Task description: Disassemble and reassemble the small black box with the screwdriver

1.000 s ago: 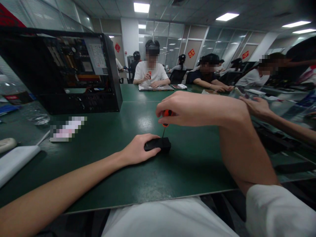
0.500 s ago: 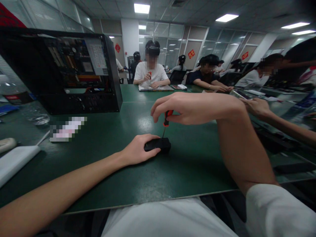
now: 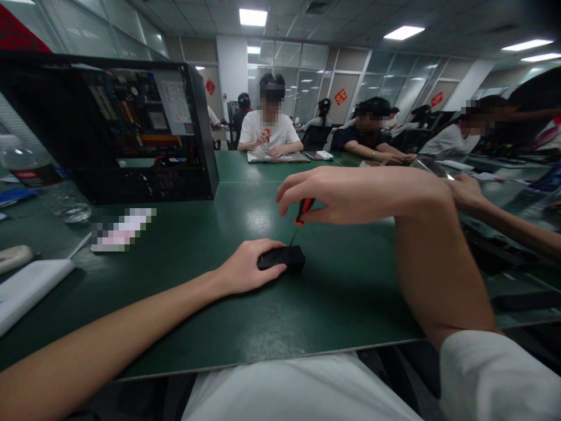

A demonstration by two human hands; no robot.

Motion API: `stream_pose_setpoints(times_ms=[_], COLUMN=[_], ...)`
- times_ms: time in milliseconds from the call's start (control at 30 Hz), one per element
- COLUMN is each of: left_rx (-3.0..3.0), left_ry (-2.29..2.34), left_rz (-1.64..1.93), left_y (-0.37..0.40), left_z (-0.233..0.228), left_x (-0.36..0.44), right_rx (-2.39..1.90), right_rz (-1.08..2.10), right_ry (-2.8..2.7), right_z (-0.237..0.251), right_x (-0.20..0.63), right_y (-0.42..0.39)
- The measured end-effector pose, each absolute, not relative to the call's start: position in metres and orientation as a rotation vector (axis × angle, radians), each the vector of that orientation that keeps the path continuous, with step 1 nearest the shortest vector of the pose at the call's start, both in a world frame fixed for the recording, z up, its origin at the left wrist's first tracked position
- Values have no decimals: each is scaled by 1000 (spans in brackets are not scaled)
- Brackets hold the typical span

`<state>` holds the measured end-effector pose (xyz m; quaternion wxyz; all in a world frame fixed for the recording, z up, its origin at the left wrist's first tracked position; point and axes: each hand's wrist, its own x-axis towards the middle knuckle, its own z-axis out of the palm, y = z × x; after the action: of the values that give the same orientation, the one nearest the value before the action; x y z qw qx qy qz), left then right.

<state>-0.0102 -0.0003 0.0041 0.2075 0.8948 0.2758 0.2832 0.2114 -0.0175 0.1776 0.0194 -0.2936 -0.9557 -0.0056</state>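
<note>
My left hand (image 3: pixel 248 266) grips a small black box-shaped block (image 3: pixel 294 258) and holds it against the green tabletop. Thumb and fingers lie along its two long sides, covering its left end. Above it, my right hand (image 3: pixel 322 194) is closed around the red and black handle of a screwdriver (image 3: pixel 305 209). The thin shaft slants down to the left, and its tip meets the top of the block near the middle. What exactly the tip touches is too small to make out.
An open black computer case (image 3: pixel 201 134) stands at the back left, with a plastic bottle (image 3: pixel 33 164) beside it. A white flat device (image 3: pixel 30 286) lies at the left. Across the green table (image 3: pixel 245 327) a person (image 3: pixel 269 131) works; another person's arm (image 3: pixel 495 207) reaches in from the right.
My right hand has shifted slightly to the right, so the screwdriver leans more to the right at its handle. The left hand and the block stay nearly where they were.
</note>
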Motion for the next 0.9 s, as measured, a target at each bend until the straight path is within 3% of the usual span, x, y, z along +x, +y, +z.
stream_pose_setpoints(times_ms=[167, 900], left_rx=[2501, 2587], left_ry=[760, 827], left_rz=[799, 818], left_y=[-2, -5], left_z=[5, 5], left_x=[-10, -12], right_rx=[-1121, -1333], right_rz=[-92, -18], right_ry=[-2907, -2964], right_z=[174, 176], right_x=[218, 221], right_y=[-13, -23])
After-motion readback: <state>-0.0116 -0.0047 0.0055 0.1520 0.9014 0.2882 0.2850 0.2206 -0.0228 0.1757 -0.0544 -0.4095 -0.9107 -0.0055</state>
